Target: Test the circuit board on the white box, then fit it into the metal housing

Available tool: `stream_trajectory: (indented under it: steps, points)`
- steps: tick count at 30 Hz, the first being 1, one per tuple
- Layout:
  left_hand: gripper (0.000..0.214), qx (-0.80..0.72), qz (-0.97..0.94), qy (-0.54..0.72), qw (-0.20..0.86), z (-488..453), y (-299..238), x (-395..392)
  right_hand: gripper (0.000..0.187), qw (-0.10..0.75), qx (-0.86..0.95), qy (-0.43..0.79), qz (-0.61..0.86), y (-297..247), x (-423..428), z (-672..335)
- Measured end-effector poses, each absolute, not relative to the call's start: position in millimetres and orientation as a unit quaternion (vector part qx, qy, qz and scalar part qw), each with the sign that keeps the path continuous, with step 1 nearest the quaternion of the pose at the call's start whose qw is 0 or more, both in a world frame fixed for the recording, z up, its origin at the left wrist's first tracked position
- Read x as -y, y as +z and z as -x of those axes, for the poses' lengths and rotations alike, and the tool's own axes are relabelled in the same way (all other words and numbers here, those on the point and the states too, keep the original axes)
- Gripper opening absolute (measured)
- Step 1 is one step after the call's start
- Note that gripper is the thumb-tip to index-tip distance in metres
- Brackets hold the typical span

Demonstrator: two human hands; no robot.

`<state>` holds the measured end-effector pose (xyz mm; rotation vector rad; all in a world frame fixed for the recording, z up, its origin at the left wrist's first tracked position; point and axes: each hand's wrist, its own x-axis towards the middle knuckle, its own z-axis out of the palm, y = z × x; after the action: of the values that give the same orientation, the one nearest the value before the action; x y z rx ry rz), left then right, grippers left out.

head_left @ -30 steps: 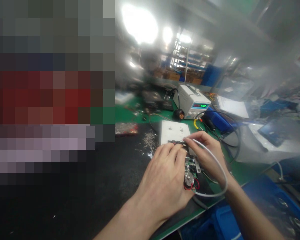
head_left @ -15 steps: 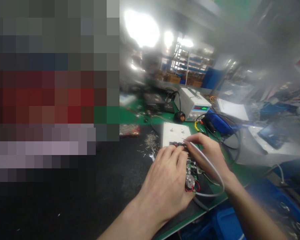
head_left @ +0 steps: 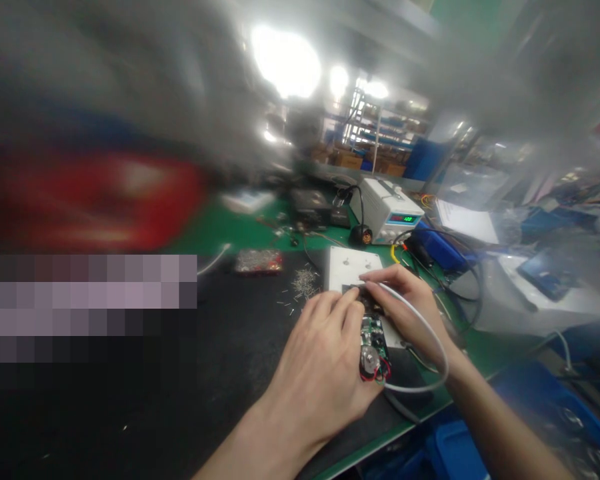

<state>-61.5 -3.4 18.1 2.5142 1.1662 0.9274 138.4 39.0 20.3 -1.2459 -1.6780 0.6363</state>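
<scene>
My left hand lies over a small green circuit board with a round silver part and red and black wires, fingers curled down onto it. My right hand pinches a small black component at the board's far end, over a white plate. A white cable loops from my right fingers round the wrist. Both hands rest on a black mat.
A pile of small metal pins and a bag of parts lie left of the plate. Behind stand a white power supply with a lit display, black cables and a blue box. Blue bins sit below the table's edge.
The view shifted slightly; my hands stay on the board and have drifted a little to the left and down. The blurred red shape at left is now unpixelated.
</scene>
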Motion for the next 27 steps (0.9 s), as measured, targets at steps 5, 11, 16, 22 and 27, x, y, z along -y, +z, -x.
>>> stream_trajectory:
  steps: [5,11,16,22,27]
  points:
    - [0.062,-0.399,-0.851,0.315,0.128,62,20,2,0.011,0.476,0.667,0.283,0.498,15,-42,-135]
    - [0.060,-0.397,-0.850,0.313,0.147,63,19,4,0.005,0.442,0.709,0.216,0.505,22,-39,-134]
    - [0.062,-0.397,-0.845,0.323,0.152,61,18,1,0.005,0.388,0.769,0.144,0.487,24,-44,-138]
    - [0.067,-0.401,-0.809,0.371,0.215,75,22,8,0.007,0.363,0.783,0.118,0.491,25,-41,-143]
    - [0.074,-0.543,-0.558,0.467,0.419,119,22,50,0.024,0.339,0.764,0.162,0.525,27,-44,-169]
